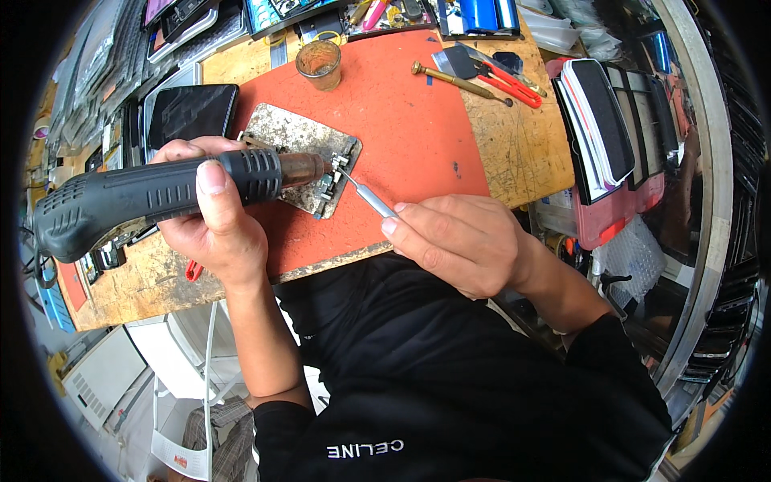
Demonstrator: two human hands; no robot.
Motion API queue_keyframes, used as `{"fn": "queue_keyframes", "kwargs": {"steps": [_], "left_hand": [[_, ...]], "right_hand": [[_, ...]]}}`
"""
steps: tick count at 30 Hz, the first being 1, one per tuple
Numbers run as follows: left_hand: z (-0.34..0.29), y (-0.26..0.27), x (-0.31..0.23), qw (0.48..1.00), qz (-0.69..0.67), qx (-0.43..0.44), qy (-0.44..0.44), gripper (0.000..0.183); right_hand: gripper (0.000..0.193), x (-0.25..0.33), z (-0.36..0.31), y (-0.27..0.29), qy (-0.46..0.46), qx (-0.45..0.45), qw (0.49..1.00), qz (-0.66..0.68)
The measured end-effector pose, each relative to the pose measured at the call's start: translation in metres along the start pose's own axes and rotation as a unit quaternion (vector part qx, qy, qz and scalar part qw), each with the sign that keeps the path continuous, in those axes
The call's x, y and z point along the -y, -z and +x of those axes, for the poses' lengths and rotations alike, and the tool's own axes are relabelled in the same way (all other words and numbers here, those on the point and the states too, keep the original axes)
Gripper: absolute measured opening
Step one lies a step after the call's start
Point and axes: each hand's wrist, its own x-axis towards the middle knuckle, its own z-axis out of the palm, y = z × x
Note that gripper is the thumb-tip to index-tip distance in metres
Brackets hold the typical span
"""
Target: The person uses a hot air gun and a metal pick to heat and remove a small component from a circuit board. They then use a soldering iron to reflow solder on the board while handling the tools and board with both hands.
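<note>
Head view: a small silvery workpiece (340, 166) sits on a speckled metal holder plate (301, 128), left of centre on a red mat (422, 128); its details are too small to read.
Hot-air gun: a black, ribbed body (144, 191) stretches across from the left, its metal nozzle (303, 171) aimed at the workpiece (whether the two touch, one cannot tell).
Pointed tool: slim and silver (373, 200), it slants in from the right, tip at the workpiece.
Hands: apart, both occupied; the left hand (221, 221) wraps the gun, thumb across its body, while the right hand (470, 245) pinches the tool between thumb and fingers.
Beyond the plate: a clear, stained cup (319, 66) stands on the mat.
Left: a dark-screened device (193, 114) lies near the plate.
Far right: a brass-coloured hand tool (458, 82) crosses the mat's edge near a red-handled tool (514, 87).
Underneath: a worn wooden table (526, 153).
</note>
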Motion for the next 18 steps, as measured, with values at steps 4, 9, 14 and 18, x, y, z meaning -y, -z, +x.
{"fn": "queue_keyframes", "kwargs": {"steps": [4,9,14,18], "left_hand": [[0.0033,-0.0018,0.0032,1.0,-0.004,0.0,-0.008,0.033],[0.0027,-0.0008,0.0034,1.0,0.0,0.0,-0.008,0.034],[0.0026,-0.0004,0.0032,1.0,0.002,-0.008,-0.002,0.034],[0.0026,-0.0011,0.0033,1.0,0.0,-0.001,-0.008,0.034]], "right_hand": [[0.03,-0.0069,0.0047,-0.004,0.008,-0.026,1.0,0.015],[0.029,-0.007,0.0049,-0.0033,-0.006,-0.029,0.999,0.037],[0.031,-0.0075,0.0049,-0.0043,-0.006,-0.03,0.999,0.038],[0.03,-0.0076,0.0051,-0.0022,-0.004,-0.021,0.999,0.031]]}}
